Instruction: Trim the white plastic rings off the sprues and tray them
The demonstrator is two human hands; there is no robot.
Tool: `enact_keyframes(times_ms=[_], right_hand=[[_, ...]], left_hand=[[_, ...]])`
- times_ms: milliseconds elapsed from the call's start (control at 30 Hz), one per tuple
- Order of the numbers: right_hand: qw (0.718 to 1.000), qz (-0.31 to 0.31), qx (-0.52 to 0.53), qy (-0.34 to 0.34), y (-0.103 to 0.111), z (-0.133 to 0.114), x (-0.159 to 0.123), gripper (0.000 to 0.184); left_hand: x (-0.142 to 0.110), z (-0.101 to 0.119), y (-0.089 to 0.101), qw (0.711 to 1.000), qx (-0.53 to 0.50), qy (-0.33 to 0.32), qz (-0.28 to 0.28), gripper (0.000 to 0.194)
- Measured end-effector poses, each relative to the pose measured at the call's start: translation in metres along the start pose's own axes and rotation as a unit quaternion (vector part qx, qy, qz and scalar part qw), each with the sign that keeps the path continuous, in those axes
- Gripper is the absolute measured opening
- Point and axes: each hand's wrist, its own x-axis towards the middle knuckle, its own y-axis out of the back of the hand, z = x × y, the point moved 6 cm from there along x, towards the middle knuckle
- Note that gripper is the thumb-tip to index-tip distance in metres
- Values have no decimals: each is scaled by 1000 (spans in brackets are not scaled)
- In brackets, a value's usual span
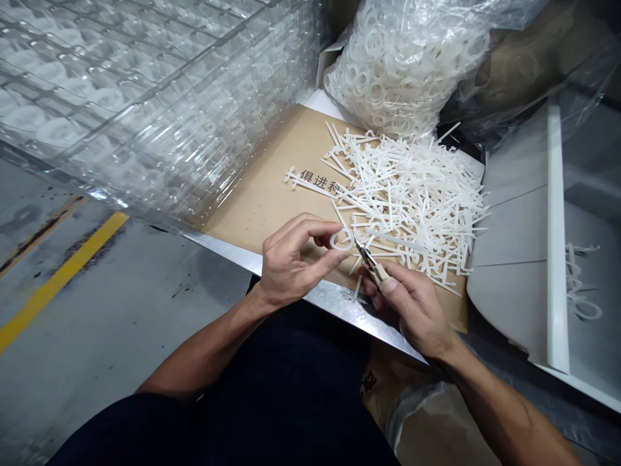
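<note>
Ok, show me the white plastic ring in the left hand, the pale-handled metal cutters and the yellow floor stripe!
White plastic ring (332, 241): head view, on its rim.
Pale-handled metal cutters (378, 272): head view, on the handle.
Yellow floor stripe (63, 277): head view, on its middle.

On the brown cardboard sheet (252, 210) in front of you, you can read dark printed Chinese characters (320, 181): 俱进科. They stand upright to you in a single row, which slopes slightly down towards the right. The row runs in under the white plastic sprue pieces (417, 200); one piece crosses the lettering just below, and what follows 科 is too covered for you to make out. Lower down, beneath the table edge (334, 307), a brown package (388, 375) bears a second dark print (369, 384), tilted and partly cut off beside your dark clothing (291, 395); you cannot read it.
</note>
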Motion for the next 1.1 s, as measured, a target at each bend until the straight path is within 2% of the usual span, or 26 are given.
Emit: enact_keyframes(times_ms=[667, 933, 1100], right_hand=[[1000, 0, -6, -11, 0, 2, -1, 41], [999, -11, -44, 15, -3, 0, -3, 41], [1000, -3, -19, -13, -5, 3, 0, 43]], left_hand=[[1, 2, -1, 1000, -1, -11, -8, 33], [1, 1, -1, 1000, -14, -11, -15, 34], [-1, -5, 0, 999, -31, 13, -10, 35]])
